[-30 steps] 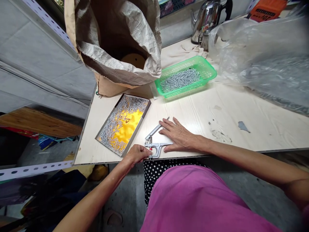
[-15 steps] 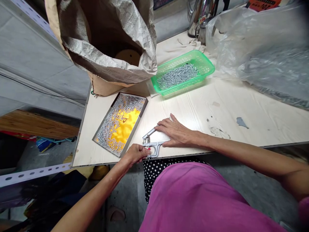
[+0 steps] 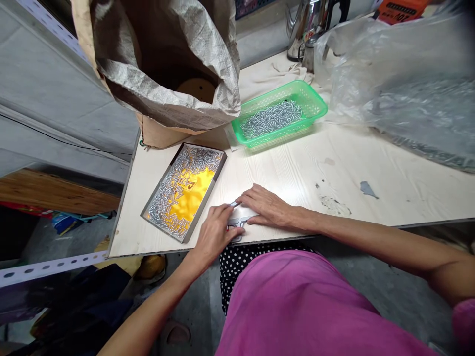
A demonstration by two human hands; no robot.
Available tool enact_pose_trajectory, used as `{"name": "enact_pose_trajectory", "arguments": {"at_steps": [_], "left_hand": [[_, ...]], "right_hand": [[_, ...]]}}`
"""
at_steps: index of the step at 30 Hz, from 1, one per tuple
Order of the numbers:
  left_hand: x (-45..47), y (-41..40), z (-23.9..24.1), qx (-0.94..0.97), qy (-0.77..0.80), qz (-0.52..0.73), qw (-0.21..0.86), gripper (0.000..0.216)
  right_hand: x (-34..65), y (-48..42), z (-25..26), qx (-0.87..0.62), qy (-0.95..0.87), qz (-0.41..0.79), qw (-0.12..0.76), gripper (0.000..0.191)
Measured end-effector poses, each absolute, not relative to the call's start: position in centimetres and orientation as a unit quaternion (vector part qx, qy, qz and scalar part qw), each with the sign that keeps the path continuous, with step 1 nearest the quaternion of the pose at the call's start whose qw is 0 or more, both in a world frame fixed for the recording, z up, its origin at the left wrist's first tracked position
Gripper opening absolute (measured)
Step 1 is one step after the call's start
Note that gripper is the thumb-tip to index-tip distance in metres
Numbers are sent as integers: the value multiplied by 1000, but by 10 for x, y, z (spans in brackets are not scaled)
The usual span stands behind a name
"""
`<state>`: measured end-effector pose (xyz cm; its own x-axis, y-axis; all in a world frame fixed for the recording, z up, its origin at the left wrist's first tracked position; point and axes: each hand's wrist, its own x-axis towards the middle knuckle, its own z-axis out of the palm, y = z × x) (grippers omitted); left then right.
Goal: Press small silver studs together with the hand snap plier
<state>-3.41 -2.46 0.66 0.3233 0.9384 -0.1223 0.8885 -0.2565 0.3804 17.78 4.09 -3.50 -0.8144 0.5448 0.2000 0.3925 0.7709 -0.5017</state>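
Near the front edge of the table lies a grey two-handled metal tool (image 3: 241, 220), with a bit of red showing at its left end. My left hand (image 3: 215, 228) is closed over that end, its fingers on the upper arm and its thumb across the lower part. My right hand (image 3: 270, 210) grips the tool's right end, fingertips on the upper arm and thumb by the lower one. Much of the tool is hidden under both hands. Left of them sits a shallow tray (image 3: 202, 207) with many small silvery springs (image 3: 161, 210) on a yellow bottom.
A green perforated basket (image 3: 317, 106) holds more small silvery springs. Behind the tray stands a large open paper sack (image 3: 159, 131). Clear plastic bags (image 3: 401, 109) lie at the right, with a metal kettle (image 3: 302, 29) at the back. The table's front edge runs close to my body.
My left hand has moved up and right, from pinching the tool's lower left end to covering it. The tool's arms look closer together. My right hand stays on it.
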Motion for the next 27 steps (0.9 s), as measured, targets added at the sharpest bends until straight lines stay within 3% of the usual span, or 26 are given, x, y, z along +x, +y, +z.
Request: {"name": "enact_pose_trajectory", "arguments": {"at_steps": [3,7,11,18,27], "left_hand": [[-23,-14,-3,832,524,39,180,65],[-16,-5,-7,836,529,0,149,70],[-4,2,-6,846,517,-11,131,73],[6,15,-8,876,450,1,173,39],[8,10,-17,877,449,25,171,38]], "right_hand": [[185,41,-34,-266,-923,225,161,71],[203,42,-33,-352,-914,169,110,94],[209,42,-27,-349,-920,157,85,77],[202,34,-18,-350,-925,140,54,28],[195,32,-46,-301,-940,137,88,28]]}}
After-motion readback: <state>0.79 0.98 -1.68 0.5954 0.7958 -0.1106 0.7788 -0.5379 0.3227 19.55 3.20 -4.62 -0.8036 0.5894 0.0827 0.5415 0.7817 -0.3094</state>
